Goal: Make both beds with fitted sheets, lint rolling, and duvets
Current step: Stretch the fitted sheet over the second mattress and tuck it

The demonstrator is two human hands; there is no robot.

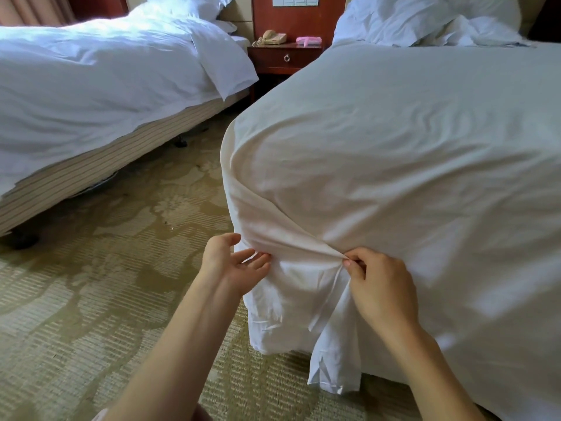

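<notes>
Your right hand is nearest the work. Its thumb and fingers pinch a gathered fold of the white sheet at the foot corner of the near bed. Your left hand is released, palm up, with its fingertips just touching the cloth beside that same corner.

Below the pinch, a loose tail of sheet hangs down to the patterned carpet, so this corner looks not yet tucked.

Expect the sheet to be light, soft and limp. It will probably slide through a slack pinch and wrinkle wherever you let it go. Hold it at the gather or along the hem of the hanging tail, not in the middle of the panel, since a pull from there would likely only drag creases across the top. Your free left hand seems well placed to sweep the slack under the mattress edge while the right keeps tension.

Further up, the sheet lies over the whole bed with shallow ripples, and a rumpled heap of white bedding sits at the head end.

Across the carpet aisle stands the other bed, its white cover spread and its striped base showing. Between the two heads is a dark wooden nightstand carrying a telephone and a pink object too small to identify.
</notes>
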